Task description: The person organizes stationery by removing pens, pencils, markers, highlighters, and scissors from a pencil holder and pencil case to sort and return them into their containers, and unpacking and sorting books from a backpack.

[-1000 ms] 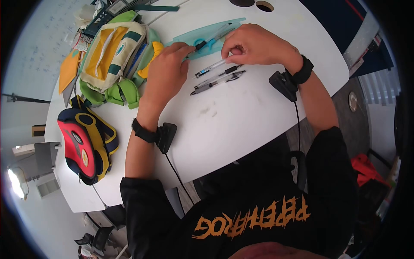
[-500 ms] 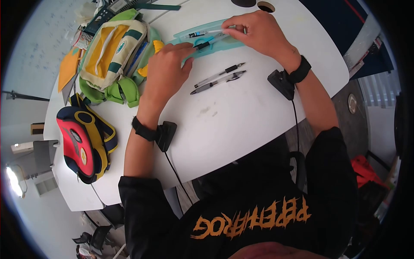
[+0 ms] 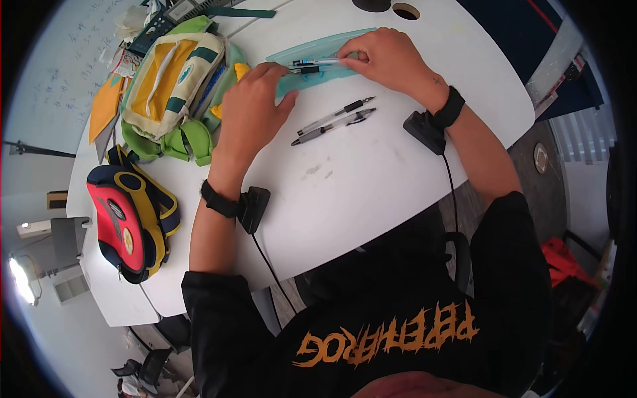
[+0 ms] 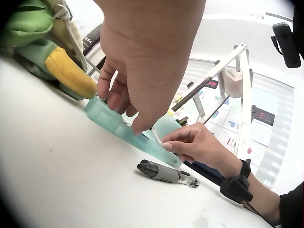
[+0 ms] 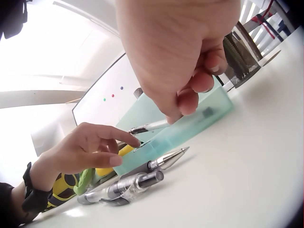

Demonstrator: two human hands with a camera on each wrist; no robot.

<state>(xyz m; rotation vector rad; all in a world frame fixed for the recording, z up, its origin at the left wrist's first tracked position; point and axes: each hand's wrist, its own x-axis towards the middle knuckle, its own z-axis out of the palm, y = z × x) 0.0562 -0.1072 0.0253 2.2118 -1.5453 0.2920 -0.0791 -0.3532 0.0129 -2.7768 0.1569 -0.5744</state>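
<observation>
My right hand [image 3: 391, 58] pinches a clear-barrelled pen [image 3: 320, 62] between thumb and fingers, low over the open teal pencil case [image 3: 286, 84]. The pen lies nearly level, its dark end toward my left hand [image 3: 253, 103]. Another pen with a black grip [image 3: 309, 69] lies in the case. My left hand rests at the case's left end, fingertips at its rim and the thumb held apart. In the right wrist view the left index finger [image 5: 126, 137] reaches to the case edge. Two more pens, one black-gripped [image 3: 337, 115] and one grey-gripped [image 3: 332, 127], lie side by side on the table.
A green, cream and yellow bag [image 3: 174, 86] stands left of the pencil case. Nearer on the left lies a red and navy bag [image 3: 126, 222]. A mesh holder [image 5: 241, 59] stands behind the case. The white table [image 3: 345, 192] has a round hole [image 3: 406, 11] at its far edge.
My right hand has lifted the clear pen from beside the other pens and carried it over the pencil case, then lowered it slightly. My left hand stays at the case's left end.
</observation>
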